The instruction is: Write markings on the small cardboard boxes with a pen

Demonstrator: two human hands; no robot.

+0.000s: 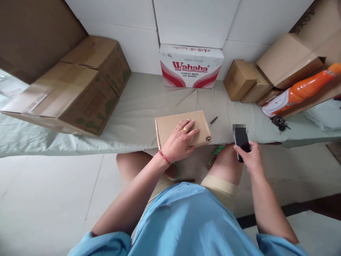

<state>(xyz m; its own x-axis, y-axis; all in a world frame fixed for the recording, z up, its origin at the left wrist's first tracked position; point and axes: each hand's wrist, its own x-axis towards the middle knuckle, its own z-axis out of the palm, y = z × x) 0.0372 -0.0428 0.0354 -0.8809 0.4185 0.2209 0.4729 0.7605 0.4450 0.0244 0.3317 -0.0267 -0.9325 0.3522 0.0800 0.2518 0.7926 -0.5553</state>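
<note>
A brown kraft-covered notebook (170, 124), closed and with a dark round mark at its near right corner, lies at the near edge of the cloth-covered table. My left hand (182, 137) rests on its cover, fingers stretched out and slightly apart, gripping nothing. Just right of the notebook lies a dark pen (214, 120). Off the table's front edge, above my right thigh, my right hand (252, 156) is closed around a black phone (242, 140). The phone's top end is blurred out.
Large cardboard boxes (66, 90) stand at the left. A white and red water carton (191, 69) sits against the back wall. To the right are smaller brown boxes (239, 80), an orange bottle (301, 90) leaning at a tilt and a bunch of keys (279, 122).
</note>
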